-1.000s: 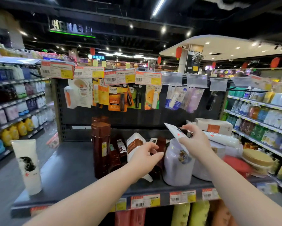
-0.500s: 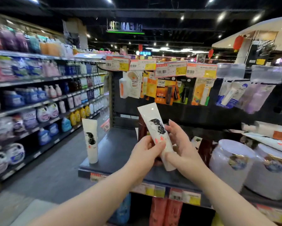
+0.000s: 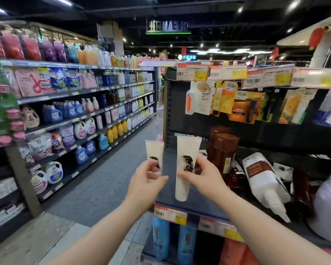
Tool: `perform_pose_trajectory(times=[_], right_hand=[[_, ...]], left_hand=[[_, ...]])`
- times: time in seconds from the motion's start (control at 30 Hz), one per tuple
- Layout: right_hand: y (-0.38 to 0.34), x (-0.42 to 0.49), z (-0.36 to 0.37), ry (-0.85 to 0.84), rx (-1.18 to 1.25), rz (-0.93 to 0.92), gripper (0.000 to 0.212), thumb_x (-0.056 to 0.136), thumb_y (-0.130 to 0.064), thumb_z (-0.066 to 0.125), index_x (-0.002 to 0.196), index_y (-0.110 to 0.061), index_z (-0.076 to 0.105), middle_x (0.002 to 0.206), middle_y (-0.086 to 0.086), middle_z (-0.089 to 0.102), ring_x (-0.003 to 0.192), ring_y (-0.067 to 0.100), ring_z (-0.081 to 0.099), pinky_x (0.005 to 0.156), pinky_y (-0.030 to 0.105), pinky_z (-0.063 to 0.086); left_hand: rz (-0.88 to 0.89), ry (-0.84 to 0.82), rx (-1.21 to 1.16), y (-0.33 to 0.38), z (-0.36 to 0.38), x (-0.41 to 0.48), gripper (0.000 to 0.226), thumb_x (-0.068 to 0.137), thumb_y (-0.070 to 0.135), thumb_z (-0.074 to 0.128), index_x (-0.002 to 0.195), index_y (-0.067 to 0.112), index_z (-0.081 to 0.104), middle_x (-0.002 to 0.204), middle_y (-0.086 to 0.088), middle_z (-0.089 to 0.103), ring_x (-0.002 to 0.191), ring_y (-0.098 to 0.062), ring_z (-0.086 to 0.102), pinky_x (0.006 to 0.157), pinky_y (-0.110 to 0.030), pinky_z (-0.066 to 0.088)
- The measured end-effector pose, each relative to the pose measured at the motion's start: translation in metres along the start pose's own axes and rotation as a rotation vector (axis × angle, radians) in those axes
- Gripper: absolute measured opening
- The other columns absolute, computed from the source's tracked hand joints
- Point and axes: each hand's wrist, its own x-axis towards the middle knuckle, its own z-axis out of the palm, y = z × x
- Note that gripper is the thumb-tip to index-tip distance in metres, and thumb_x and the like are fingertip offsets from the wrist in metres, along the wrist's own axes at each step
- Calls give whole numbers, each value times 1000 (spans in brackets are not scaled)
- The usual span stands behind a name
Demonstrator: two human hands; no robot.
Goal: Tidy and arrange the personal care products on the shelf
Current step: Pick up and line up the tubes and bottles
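Observation:
Two white tubes with a black hair print are at the left end of the dark grey shelf [image 3: 167,190]. The left tube [image 3: 154,150] stands cap down at the shelf's corner. My left hand [image 3: 144,181] curls its fingers and thumb round the lower part of this tube. The right tube [image 3: 186,150] is held upright, cap down, just above the shelf board. My right hand [image 3: 204,177] pinches it at the middle from the right side. The two tubes stand side by side, a small gap apart.
Brown boxed bottles [image 3: 225,150] stand just right of the tubes. A white refill pouch [image 3: 264,182] lies tilted beyond them, and a pale round jar [image 3: 329,207] sits at the far right. Carded products [image 3: 228,100] hang above. Blue bottles [image 3: 161,240] fill the lower shelf. The aisle floor [image 3: 95,188] lies left.
My left hand let go of the tube both hands held and moved left to the standing tube. My right hand carried its tube left and down beside it. The view turned further left.

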Motion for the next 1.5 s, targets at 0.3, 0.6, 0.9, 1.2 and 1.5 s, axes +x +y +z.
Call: perform_pose_trajectory(times=[0.3, 0.6, 0.9, 1.2, 1.5], right_hand=[[30, 26, 43, 57, -42, 146, 35, 77, -20, 74, 100, -35, 51, 91, -22, 59, 84, -7, 54, 64, 8, 39], [62, 23, 50, -93, -302, 284, 40, 72, -24, 75, 98, -39, 50, 94, -22, 57, 80, -9, 52, 65, 9, 38], [64, 21, 48, -113, -381, 273, 34, 75, -22, 73, 100, -34, 53, 104, -15, 59, 93, 4, 55, 80, 19, 42], [61, 16, 55, -51, -396, 283, 38, 79, -21, 69, 112, -29, 53, 118, -8, 62, 97, 6, 55, 84, 22, 45], [55, 13, 59, 4, -408, 333, 42, 77, -19, 70, 115, -25, 53, 115, -6, 62, 99, 9, 57, 86, 25, 47]], left_hand=[[-261, -228, 222, -75, -14, 56, 81, 69, 24, 78, 136, 22, 33, 131, 0, 47, 114, -17, 47, 88, -29, 39], [-193, -368, 225, -92, 1, 69, 42, 71, 16, 74, 104, 27, 50, 109, 6, 62, 96, -13, 58, 78, -27, 49], [-152, -388, 177, -98, 1, 68, 45, 73, 12, 73, 111, 25, 51, 113, 4, 62, 101, -14, 57, 83, -28, 47], [-99, -367, 197, -104, 2, 68, 44, 73, 18, 73, 111, 27, 51, 112, 7, 61, 102, -14, 57, 91, -38, 49], [-92, -398, 199, -110, 3, 72, 51, 73, 24, 74, 116, 26, 48, 117, 5, 60, 96, -9, 52, 82, -27, 46]])
